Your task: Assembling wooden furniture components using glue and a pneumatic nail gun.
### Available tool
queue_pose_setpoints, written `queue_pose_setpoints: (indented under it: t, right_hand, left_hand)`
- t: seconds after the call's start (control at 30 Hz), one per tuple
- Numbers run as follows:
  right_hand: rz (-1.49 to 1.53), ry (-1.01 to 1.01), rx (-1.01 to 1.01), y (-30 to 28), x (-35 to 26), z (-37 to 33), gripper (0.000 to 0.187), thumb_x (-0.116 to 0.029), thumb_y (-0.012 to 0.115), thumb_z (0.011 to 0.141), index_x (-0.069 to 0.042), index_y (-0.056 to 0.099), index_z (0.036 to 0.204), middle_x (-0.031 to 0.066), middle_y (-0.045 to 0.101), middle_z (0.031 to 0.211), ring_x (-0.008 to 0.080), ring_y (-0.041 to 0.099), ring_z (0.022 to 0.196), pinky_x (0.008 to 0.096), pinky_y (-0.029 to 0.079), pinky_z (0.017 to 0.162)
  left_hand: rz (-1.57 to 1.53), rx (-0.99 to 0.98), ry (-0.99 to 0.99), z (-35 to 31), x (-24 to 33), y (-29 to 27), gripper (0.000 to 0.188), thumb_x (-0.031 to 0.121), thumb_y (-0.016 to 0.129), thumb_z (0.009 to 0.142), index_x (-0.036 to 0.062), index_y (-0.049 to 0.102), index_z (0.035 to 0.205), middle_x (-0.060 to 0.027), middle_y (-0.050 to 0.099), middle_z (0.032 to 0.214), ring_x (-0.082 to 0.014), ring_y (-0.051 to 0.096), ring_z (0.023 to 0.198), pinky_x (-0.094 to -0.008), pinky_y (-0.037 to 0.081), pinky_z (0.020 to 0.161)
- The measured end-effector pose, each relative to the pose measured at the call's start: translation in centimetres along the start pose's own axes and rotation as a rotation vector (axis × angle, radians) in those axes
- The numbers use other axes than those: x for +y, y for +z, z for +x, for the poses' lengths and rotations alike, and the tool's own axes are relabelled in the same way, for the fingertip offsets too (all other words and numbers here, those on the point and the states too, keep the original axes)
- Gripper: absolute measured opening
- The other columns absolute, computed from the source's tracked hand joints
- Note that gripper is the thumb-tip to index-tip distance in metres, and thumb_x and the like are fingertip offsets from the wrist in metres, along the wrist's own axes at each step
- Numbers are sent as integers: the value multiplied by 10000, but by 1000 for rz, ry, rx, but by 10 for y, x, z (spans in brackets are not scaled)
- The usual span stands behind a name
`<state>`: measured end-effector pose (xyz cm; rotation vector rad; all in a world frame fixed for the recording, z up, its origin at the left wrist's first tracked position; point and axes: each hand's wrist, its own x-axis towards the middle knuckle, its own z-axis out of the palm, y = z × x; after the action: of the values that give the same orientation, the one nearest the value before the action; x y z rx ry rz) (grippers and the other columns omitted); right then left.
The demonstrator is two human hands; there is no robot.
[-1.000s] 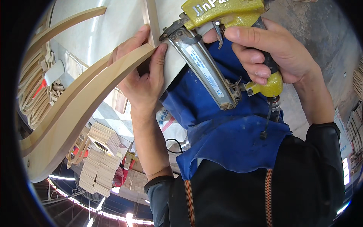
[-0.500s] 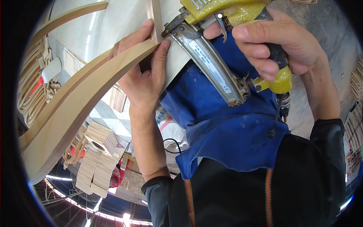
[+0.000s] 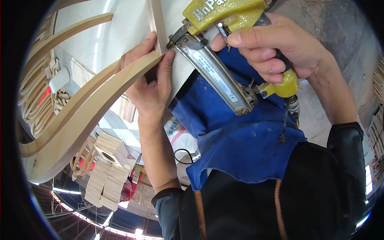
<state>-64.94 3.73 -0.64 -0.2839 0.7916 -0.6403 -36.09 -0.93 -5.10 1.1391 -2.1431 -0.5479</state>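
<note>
My right hand [image 3: 276,48] is closed around the black grip of a yellow pin nailer [image 3: 224,18], index finger at the trigger. The nailer's silver magazine [image 3: 214,76] slants down across my blue apron [image 3: 248,148]. Its nose is against or very near a joint where a straight wood strip [image 3: 158,26] meets the end of a curved wooden piece [image 3: 96,92]. My left hand [image 3: 150,80] grips that joint, with the thumb on the near side and fingers on the far side. A second curved strip [image 3: 76,100] runs alongside the first; part of it is hidden.
A pale worktop [image 3: 124,24] lies under the joint, with another curved strip [image 3: 76,32] on it. Bundles of bent wood parts [image 3: 38,108] and a white bottle with a red tip [image 3: 60,80] are at the left. Stacked wood blocks [image 3: 104,182] stand lower left.
The nailer's nose has shifted slightly left and down, closer to the joint. In the picture the wooden pieces and my left hand sit a little lower; both grips are unchanged.
</note>
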Motion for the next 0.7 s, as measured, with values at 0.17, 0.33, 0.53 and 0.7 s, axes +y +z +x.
queue_pose_setpoints:
  t: [0.17,0.33,0.53,0.7]
  right_hand:
    - [104,-18,-32,-5,5,-2,398,-176,582,1091,132,607,1341,-82,430,531,24,384,349,187,369,326]
    - [9,-78,-6,-5,11,-2,395,-179,568,1097,124,607,1348,-88,429,535,16,389,353,183,367,327]
    - [133,-76,-173,-20,17,1,381,-210,668,1065,94,663,1296,-69,495,619,6,440,436,180,396,395]
    - [156,-62,-164,-19,16,0,388,-209,671,1062,94,663,1305,-73,480,612,5,434,437,179,391,394]
  left_hand:
    - [16,-2,20,3,2,2,419,92,901,832,63,751,1222,-51,802,1140,-200,722,955,-336,502,968]
    - [3,2,16,1,0,0,419,85,896,836,63,750,1229,-67,799,1141,-204,720,958,-339,504,966]
    - [26,-29,5,2,5,-1,411,75,887,844,56,747,1230,-73,795,1148,-207,714,959,-342,507,961]
    - [37,-23,48,5,7,0,413,73,881,851,52,744,1241,-71,788,1143,-211,708,954,-344,509,957]
